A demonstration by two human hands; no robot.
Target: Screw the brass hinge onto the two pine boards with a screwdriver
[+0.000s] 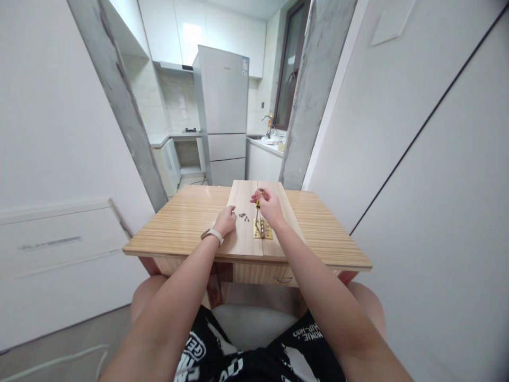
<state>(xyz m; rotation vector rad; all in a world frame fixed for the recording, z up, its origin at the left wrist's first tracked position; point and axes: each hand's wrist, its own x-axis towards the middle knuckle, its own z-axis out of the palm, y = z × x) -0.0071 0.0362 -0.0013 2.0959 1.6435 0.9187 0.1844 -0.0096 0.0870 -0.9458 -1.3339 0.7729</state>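
Observation:
My right hand point(270, 204) is closed round the yellow-and-black handle of a screwdriver point(257, 213), whose shaft points down at a brass hinge point(267, 232). The hinge lies over the seam between two pale wooden boards point(247, 241). I cannot make out whether the tip sits in a screw. At the boards' left edge rests my left hand point(226, 219), a watch on its wrist, its fingers bent and partly hidden. Several loose screws point(243, 216) lie on the left board between the hand and the hinge.
Beneath the boards stands a wood-grain table point(178, 223) with a drawer point(258, 274) at its front. White walls flank it on both sides. Beyond are a grey fridge point(225, 95) and a kitchen counter with a sink tap point(268, 122).

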